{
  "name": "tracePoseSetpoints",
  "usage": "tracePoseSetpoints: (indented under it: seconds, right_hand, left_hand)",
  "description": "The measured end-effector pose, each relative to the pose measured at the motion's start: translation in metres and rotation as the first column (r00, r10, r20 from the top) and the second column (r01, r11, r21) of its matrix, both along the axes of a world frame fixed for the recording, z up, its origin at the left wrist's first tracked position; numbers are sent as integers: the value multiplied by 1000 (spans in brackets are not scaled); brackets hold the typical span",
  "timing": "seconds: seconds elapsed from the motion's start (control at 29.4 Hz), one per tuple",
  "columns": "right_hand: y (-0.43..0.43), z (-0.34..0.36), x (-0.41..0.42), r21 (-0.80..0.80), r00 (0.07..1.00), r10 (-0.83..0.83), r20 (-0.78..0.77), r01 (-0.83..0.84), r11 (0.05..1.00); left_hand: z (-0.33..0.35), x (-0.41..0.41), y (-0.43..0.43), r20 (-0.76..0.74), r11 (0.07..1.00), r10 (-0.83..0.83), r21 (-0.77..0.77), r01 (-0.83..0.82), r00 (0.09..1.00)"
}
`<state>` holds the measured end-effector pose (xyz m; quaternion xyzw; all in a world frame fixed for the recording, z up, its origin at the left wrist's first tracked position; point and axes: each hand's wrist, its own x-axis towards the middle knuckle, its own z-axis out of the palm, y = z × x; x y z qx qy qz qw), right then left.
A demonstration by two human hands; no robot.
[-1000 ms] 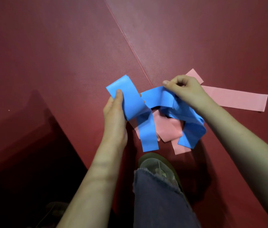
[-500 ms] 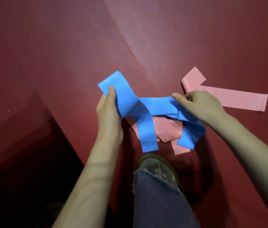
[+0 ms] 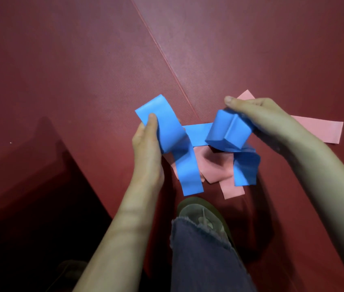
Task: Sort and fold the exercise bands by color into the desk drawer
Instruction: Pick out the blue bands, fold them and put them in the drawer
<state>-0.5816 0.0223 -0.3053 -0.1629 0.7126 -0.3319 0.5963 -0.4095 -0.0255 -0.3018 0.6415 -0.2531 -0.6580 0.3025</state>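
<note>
A blue exercise band (image 3: pixel 196 134) stretches between both hands above the red floor. My left hand (image 3: pixel 148 144) grips one looped end, thumb pressed on top, with a loose tail hanging down. My right hand (image 3: pixel 259 116) holds the other end, which is folded into a thick bundle, with another tail drooping below it. Pink bands (image 3: pixel 215 167) lie crumpled on the floor under the blue one, and one long pink strip (image 3: pixel 314 129) runs out to the right behind my right wrist.
Red floor mats (image 3: pixel 82 70) meet at a seam (image 3: pixel 167 62) running diagonally from top centre. My foot in a sandal (image 3: pixel 202 216) and a denim trouser leg (image 3: pixel 205 260) stand just below the bands. A dark shadowed area fills the lower left.
My right hand has gathered its end of the blue band into a folded bundle and lifted it. My left hand has kept its grip and stayed about where it was.
</note>
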Motion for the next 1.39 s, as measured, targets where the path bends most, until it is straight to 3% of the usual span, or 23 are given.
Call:
tracePoseSetpoints:
  seconds: [0.14, 0.2, 0.27, 0.37, 0.44, 0.51, 0.58, 0.68, 0.82, 1.05, 1.19, 1.39]
  right_hand:
    - [-4, 12, 18, -22, 983, -53, 176, 57, 998]
    - [-4, 17, 26, -78, 952, -14, 306, 39, 996]
    - [-2, 20, 32, -155, 941, 46, 336, 7, 988]
    - [0, 21, 32, -238, 978, 81, 192, -34, 971]
    - [1, 19, 30, -308, 992, 104, -74, -122, 943]
    - [0, 18, 29, -321, 911, 120, -394, -259, 911]
    - [-2, 20, 29, -347, 875, 124, -469, -311, 885]
    - [-5, 27, 31, -450, 955, 116, -272, -233, 862]
    - [-5, 33, 35, -505, 994, 59, -94, -99, 858]
    - [-7, 36, 52, -442, 964, -37, 262, 154, 884]
    - [-10, 32, 56, -376, 992, -35, 122, 79, 923]
    - [-14, 29, 63, -306, 988, -154, 6, 148, 940]
  left_hand:
    - [1, -8, 11, -4, 992, -110, -58, 109, 994]
    - [1, -11, 14, -9, 987, -146, -64, 145, 989]
    - [2, -12, 16, -16, 986, -155, -63, 153, 988]
    - [4, -12, 17, -30, 987, -155, -52, 154, 987]
    - [2, -12, 18, -37, 986, -162, -46, 160, 986]
    - [1, -13, 18, -44, 986, -162, -46, 160, 986]
    - [0, -15, 18, -42, 985, -170, -49, 168, 985]
    - [2, -16, 17, -55, 991, -134, -39, 132, 989]
    - [3, -17, 11, -85, 1000, -23, 10, 24, 996]
    - [-2, -17, 11, -104, 1000, -12, 24, 14, 994]
    - [1, -19, 12, -127, 998, -22, 49, 28, 992]
    - [-1, -21, 18, -103, 996, -24, 78, 32, 994]
